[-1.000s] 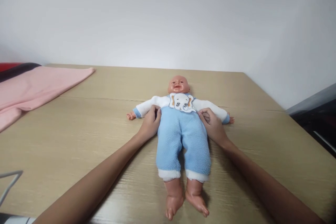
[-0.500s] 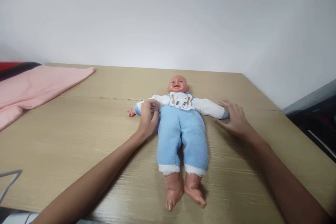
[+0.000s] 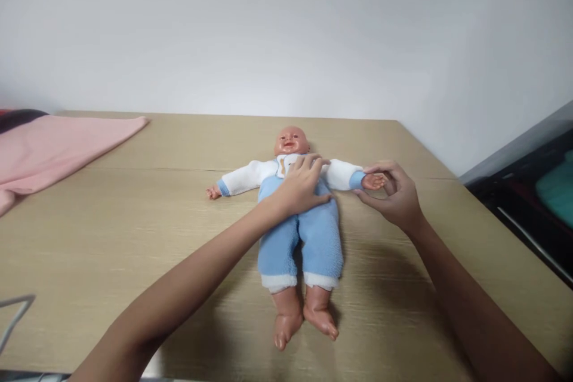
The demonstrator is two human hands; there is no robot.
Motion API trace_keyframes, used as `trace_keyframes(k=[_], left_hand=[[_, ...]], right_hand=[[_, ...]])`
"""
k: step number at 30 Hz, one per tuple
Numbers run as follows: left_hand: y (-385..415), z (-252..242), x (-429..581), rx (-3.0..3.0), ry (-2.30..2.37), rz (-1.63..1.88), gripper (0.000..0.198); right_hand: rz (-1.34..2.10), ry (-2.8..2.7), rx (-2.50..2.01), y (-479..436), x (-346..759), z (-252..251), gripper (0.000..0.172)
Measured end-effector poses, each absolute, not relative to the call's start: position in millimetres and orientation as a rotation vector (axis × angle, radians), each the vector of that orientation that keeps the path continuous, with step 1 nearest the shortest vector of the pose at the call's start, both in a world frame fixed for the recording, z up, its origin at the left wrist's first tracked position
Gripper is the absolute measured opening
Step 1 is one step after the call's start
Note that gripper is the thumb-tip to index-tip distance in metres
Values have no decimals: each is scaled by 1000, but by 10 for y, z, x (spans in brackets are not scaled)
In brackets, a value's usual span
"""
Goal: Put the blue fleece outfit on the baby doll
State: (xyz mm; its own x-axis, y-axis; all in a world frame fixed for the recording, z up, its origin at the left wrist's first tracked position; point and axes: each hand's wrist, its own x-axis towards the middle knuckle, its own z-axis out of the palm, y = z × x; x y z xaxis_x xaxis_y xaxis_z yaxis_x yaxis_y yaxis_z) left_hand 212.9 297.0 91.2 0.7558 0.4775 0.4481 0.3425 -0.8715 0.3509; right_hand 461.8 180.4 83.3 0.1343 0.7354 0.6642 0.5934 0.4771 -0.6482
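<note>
A baby doll [image 3: 320,236] in a blue and white fleece outfit lies on its back, its head toward the wall and its arms stretched out sideways. My left hand [image 3: 304,182] is over the doll's chest, fingers extended and thumb apart, hiding most of the elephant bib [image 3: 282,164]. At the doll's arm on the right, my right hand [image 3: 396,194] has its thumb and fingertips on either side of the blue sleeve cuff [image 3: 357,180]. The doll's small hand [image 3: 373,181] shows between them. The other sleeve [image 3: 244,178] lies flat, untouched.
The wooden table [image 3: 111,239] has a seam running across it. A pink cloth [image 3: 67,149] lies at the left, beside a dark and red item. A white cable [image 3: 18,310] is at the lower left. Beyond the right edge stand dark objects and something teal [image 3: 557,191].
My left hand has moved right from the doll's sleeve onto its chest. My right hand has closed its fingertips about the cuff. The camera view has shifted slightly.
</note>
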Motion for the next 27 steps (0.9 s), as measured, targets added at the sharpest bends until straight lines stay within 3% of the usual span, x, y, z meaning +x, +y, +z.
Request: trace_keyframes(k=[2,6,9,12,19,27], left_hand=[[3017,934,2294,2758,575,752,76],[3075,934,2439,2748,615,786,38],[3103,897,2397,2623,584,941,25],[3114,879,2314,2391,531,1175,16],[3108,921,2124,1879,743,1313,44],[3164,938,1896,1574,715,1375,46]], right_hand=[[190,-1540,-1157,1774,4448,870,48],[314,-1543,-1089,1737,4266,884,65],[343,-1533,-1071,1750,4282,834,83],[391,-1471,-1125,1797,4331,706,78],[709,-1395,-1331,1909,4199,323,50],[990,-1315,-1206,1962,3831,295,46]])
